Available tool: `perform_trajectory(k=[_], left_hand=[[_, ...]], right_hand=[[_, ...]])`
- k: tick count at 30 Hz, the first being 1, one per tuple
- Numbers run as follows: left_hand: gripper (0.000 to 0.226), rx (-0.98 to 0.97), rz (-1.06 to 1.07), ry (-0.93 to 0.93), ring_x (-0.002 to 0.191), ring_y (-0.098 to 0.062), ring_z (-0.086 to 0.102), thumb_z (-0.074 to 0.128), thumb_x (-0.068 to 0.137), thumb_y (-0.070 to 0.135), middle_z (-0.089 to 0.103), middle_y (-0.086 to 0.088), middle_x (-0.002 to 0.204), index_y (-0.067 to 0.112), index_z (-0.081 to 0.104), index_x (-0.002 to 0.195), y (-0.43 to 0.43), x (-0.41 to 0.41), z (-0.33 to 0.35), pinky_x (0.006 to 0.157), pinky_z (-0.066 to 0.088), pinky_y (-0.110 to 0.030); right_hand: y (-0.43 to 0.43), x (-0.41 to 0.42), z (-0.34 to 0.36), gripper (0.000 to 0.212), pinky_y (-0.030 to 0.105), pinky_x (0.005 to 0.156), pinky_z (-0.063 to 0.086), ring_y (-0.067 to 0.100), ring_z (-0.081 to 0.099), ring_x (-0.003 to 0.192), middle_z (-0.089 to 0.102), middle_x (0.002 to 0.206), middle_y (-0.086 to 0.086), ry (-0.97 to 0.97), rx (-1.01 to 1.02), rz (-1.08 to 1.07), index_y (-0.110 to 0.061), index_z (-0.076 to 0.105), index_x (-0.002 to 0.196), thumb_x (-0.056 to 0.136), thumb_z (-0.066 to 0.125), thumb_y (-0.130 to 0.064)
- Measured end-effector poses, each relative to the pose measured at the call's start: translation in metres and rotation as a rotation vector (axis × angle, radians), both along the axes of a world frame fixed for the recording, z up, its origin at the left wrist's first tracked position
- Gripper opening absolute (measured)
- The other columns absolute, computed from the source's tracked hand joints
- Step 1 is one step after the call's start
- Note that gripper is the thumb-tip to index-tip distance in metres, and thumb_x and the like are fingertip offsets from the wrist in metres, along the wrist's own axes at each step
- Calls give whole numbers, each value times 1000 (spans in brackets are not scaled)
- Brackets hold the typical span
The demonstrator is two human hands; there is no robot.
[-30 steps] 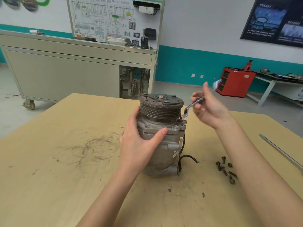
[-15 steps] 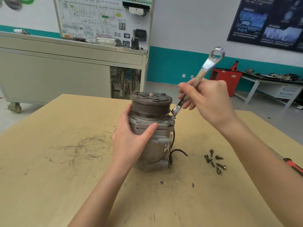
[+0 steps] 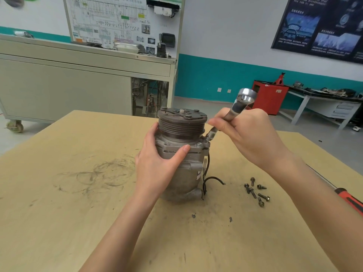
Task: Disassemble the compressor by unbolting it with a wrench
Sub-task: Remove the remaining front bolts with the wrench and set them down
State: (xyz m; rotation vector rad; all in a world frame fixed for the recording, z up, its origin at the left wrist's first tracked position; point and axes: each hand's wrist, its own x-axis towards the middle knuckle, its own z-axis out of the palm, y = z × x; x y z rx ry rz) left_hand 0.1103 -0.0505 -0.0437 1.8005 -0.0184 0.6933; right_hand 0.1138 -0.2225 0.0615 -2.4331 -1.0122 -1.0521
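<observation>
Wooden table [image 3: 78, 213]: compressor [image 3: 189, 169], loose bolts [image 3: 252, 192], screwdriver [image 3: 350, 200]

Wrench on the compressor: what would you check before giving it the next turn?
1. The compressor stands upright on the table: ok.
2. The left hand holds the compressor: ok.
3. The right hand grips the wrench: ok.
4. The wrench end at the flange is seated on a bolt head: cannot tell.
5. The loose bolts lie clear of the compressor: ok.
</observation>
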Motion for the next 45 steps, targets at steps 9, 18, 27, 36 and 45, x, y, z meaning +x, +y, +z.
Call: perform_trajectory(k=[9, 18, 27, 36, 45], left_hand=[[90, -10, -10, -13, 127, -8, 48, 65, 65, 67, 51, 16, 137, 35, 34, 143, -1, 0, 0, 110, 36, -48], [93, -11, -14, 0, 128, -9, 48, 61, 61, 72, 50, 16, 138, 38, 33, 143, 0, 1, 0, 110, 36, -48], [95, -15, -27, -5, 129, -7, 47, 62, 61, 71, 49, 18, 138, 36, 33, 144, 0, 1, 0, 111, 36, -47], [92, -33, -28, -13, 128, -3, 47, 64, 61, 70, 50, 21, 137, 40, 34, 142, 0, 0, 0, 110, 37, -47], [92, -17, -7, -14, 128, -4, 47, 62, 61, 71, 50, 19, 137, 38, 34, 143, -1, 0, 0, 110, 36, -47]], right_hand=[[1, -3, -23, 47, 31, 45, 50, 27, 64, 56, 68, 70, 10, -254, -143, 110, 0, 70, 82, 91, 45, -38], [-11, 16, -58, 27, 32, 71, 58, 21, 71, 80, 73, 75, 2, 362, 999, 314, -13, 55, 91, 102, 33, -24], [-16, 96, -66, 24, 15, 36, 39, 7, 52, 45, 65, 66, 0, 1321, 1467, 646, -15, 50, 89, 102, 30, -19], [-3, 120, -64, 30, 15, 54, 46, 7, 58, 55, 62, 63, -1, 1387, 1448, 693, -14, 58, 84, 99, 38, -29], [-18, 44, -8, 45, 21, 39, 49, 17, 63, 44, 69, 62, 8, 406, 881, 324, -12, 59, 72, 96, 43, -46]])
